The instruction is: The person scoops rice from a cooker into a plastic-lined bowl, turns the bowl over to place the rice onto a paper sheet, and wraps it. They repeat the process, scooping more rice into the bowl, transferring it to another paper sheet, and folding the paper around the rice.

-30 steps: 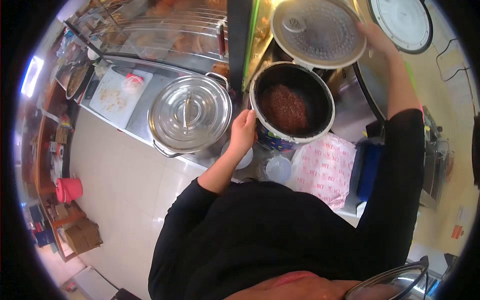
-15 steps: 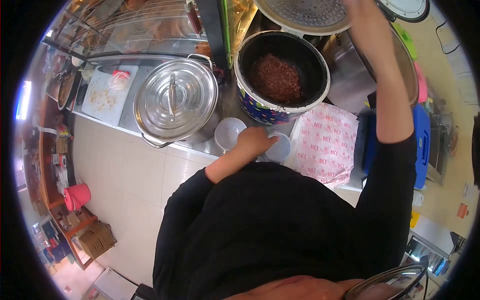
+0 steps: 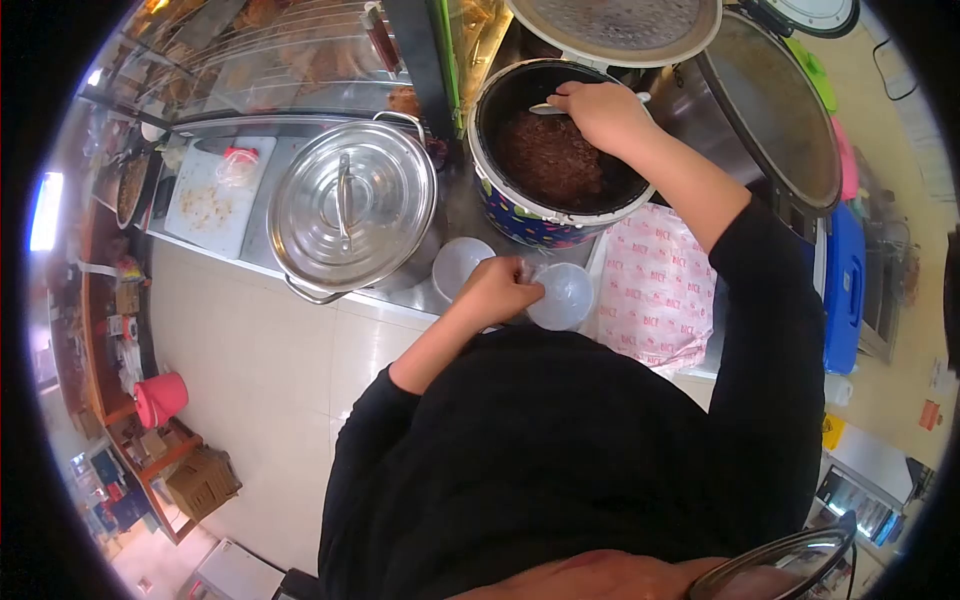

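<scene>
My right hand (image 3: 607,115) is inside the mouth of an open rice cooker (image 3: 540,228), closed around a pale spoon (image 3: 546,109). Dark reddish-brown cooked rice (image 3: 550,160) lies in the cooker's black pot, just below the spoon. My left hand (image 3: 497,292) pinches the rim of a translucent plastic bowl (image 3: 562,298) on the counter in front of the cooker. A second similar bowl (image 3: 460,262) stands to its left, partly behind that hand. Both bowls look empty inside.
A large lidded steel pot (image 3: 350,205) stands on the left. Printed pink paper (image 3: 655,290) lies right of the bowls. The cooker's raised lid (image 3: 630,25) and another large open pot (image 3: 775,110) are behind. A white cutting board (image 3: 215,205) sits far left, a blue case (image 3: 843,290) far right.
My right hand has come down from beside the raised lid into the cooker, with the spoon now visible in it. My left hand and its bowl have shifted slightly.
</scene>
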A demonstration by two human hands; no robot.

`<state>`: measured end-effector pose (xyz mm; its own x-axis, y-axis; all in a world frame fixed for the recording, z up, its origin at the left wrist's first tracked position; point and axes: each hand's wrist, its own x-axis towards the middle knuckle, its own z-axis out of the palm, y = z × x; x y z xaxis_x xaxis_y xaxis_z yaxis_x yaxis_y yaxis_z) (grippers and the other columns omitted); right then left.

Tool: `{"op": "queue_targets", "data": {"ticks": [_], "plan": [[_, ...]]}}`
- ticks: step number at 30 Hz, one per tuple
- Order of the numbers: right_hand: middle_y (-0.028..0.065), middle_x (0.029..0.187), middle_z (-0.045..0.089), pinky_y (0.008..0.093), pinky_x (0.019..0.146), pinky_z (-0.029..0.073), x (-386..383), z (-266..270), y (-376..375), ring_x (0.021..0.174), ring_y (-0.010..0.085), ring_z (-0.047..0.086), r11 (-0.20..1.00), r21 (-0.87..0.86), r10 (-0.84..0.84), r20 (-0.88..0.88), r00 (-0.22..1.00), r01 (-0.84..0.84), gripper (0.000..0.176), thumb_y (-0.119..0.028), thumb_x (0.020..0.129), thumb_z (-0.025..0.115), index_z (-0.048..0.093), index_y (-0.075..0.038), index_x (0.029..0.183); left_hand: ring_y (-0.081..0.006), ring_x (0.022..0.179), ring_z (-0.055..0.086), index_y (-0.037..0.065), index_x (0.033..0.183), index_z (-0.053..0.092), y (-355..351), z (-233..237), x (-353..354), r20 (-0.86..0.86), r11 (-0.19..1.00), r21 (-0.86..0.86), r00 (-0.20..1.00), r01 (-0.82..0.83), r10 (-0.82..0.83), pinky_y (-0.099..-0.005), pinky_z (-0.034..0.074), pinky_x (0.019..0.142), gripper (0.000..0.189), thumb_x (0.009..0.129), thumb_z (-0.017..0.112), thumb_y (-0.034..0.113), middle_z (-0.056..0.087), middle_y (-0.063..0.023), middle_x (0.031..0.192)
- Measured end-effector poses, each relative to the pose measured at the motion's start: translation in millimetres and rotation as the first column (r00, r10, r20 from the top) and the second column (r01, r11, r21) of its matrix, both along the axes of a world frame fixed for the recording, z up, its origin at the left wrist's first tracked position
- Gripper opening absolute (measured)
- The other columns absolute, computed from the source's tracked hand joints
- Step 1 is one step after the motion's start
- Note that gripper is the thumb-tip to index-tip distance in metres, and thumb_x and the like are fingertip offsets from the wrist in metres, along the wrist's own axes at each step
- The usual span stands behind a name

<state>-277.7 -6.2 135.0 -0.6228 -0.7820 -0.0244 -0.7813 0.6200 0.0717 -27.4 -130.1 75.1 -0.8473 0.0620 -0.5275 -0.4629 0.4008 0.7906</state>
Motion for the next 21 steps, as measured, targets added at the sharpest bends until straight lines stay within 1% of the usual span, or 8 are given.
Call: {"op": "queue_targets", "data": {"ticks": [2, 5, 6, 9, 10, 14, 17, 21], "plan": [[0.0154, 0.096, 0.071, 0.0440, 0.074, 0.056, -3.9, -4.2, -3.6, 0.088, 0.0327, 0.069, 0.995, 0.099, -0.019, 0.066, 0.998, 0.012, 0.032, -0.013, 0.083, 0.063, 0.071, -0.015, 0.113, -0.0129, 0.073, 0.058, -0.002, 0.092, 0.064, -11.7, -0.9, 9.5, 0.030, 0.952, 0.255, 0.985, -0.172, 0.170, -0.0298, 0.048, 0.069, 0.027, 0.078, 0.074, 0.019, 0.064, -0.0055, 0.081], [0.0143, 0.096, 0.071, 0.0439, 0.074, 0.056, -4.9, -6.7, 3.2, 0.088, 0.0326, 0.070, 0.975, 0.210, 0.047, 0.112, 0.993, -0.070, 0.033, -0.010, 0.081, 0.063, 0.072, -0.019, 0.112, -0.0120, 0.080, 0.061, -0.003, 0.107, 0.059, -29.5, 4.9, 23.8, -0.037, 0.855, 0.464, 0.960, -0.231, 0.279, -0.0273, 0.049, 0.071, 0.043, 0.079, 0.076, 0.026, 0.065, -0.0039, 0.093], [0.0141, 0.096, 0.071, 0.0439, 0.074, 0.056, -3.4, -4.3, 4.5, 0.088, 0.0328, 0.070, 0.971, 0.221, 0.061, 0.121, 0.991, -0.086, 0.035, -0.010, 0.081, 0.062, 0.072, -0.020, 0.112, -0.0143, 0.092, 0.061, -0.004, 0.119, 0.055, -32.1, 15.6, 28.0, -0.007, 0.800, 0.539, 0.948, -0.263, 0.317, -0.0289, 0.049, 0.082, 0.053, 0.080, 0.076, 0.024, 0.063, -0.0056, 0.104], [0.0145, 0.096, 0.071, 0.0441, 0.074, 0.056, -1.1, -0.1, 5.5, 0.088, 0.0333, 0.070, 0.961, 0.250, 0.082, 0.163, 0.983, -0.122, 0.039, -0.007, 0.080, 0.061, 0.072, -0.021, 0.113, -0.0169, 0.099, 0.061, -0.004, 0.125, 0.054, -33.3, 9.4, 38.6, 0.042, 0.658, 0.672, 0.905, -0.339, 0.424, -0.0326, 0.048, 0.089, 0.056, 0.081, 0.074, 0.024, 0.063, -0.0090, 0.109], [0.0147, 0.095, 0.071, 0.0443, 0.074, 0.056, -1.0, -0.1, 6.1, 0.088, 0.0334, 0.069, 0.957, 0.259, 0.085, 0.177, 0.981, -0.130, 0.040, -0.006, 0.079, 0.060, 0.072, -0.022, 0.114, -0.0215, 0.105, 0.061, -0.002, 0.127, 0.054, -40.3, 8.4, 42.4, 0.205, 0.581, 0.731, 0.927, -0.358, 0.314, -0.0370, 0.047, 0.094, 0.056, 0.083, 0.071, 0.028, 0.063, -0.0119, 0.114], [0.0153, 0.095, 0.071, 0.0444, 0.075, 0.056, 0.0, -9.8, 10.5, 0.088, 0.0339, 0.069, 0.959, 0.242, 0.095, 0.215, 0.972, -0.147, 0.044, -0.004, 0.078, 0.059, 0.072, -0.022, 0.115, -0.0278, 0.107, 0.064, -0.001, 0.125, 0.057, -39.8, -2.1, 52.1, 0.526, 0.343, 0.688, 0.765, -0.640, 0.372, -0.0411, 0.050, 0.094, 0.056, 0.086, 0.063, 0.039, 0.064, -0.0142, 0.118], [0.0163, 0.096, 0.071, 0.0441, 0.075, 0.056, 5.7, -3.6, 11.9, 0.089, 0.0339, 0.069, 0.958, 0.239, 0.089, 0.270, 0.959, -0.156, 0.047, -0.003, 0.077, 0.058, 0.071, -0.022, 0.117, -0.0281, 0.105, 0.065, 0.000, 0.125, 0.057, -43.7, -12.3, 53.2, 0.532, 0.208, 0.751, 0.761, -0.627, 0.371, -0.0419, 0.051, 0.092, 0.057, 0.087, 0.060, 0.043, 0.065, -0.0144, 0.118], [0.0175, 0.101, 0.071, 0.0431, 0.076, 0.056, 3.3, -2.5, 12.4, 0.091, 0.0339, 0.069, 0.961, 0.241, 0.045, 0.344, 0.938, -0.134, 0.051, -0.001, 0.074, 0.057, 0.071, -0.021, 0.118, -0.0282, 0.110, 0.063, 0.001, 0.132, 0.052, -49.7, -1.6, 54.5, 0.408, 0.298, 0.794, 0.828, -0.530, 0.385, -0.0421, 0.051, 0.094, 0.066, 0.091, 0.055, 0.052, 0.062, -0.0149, 0.125]]}}
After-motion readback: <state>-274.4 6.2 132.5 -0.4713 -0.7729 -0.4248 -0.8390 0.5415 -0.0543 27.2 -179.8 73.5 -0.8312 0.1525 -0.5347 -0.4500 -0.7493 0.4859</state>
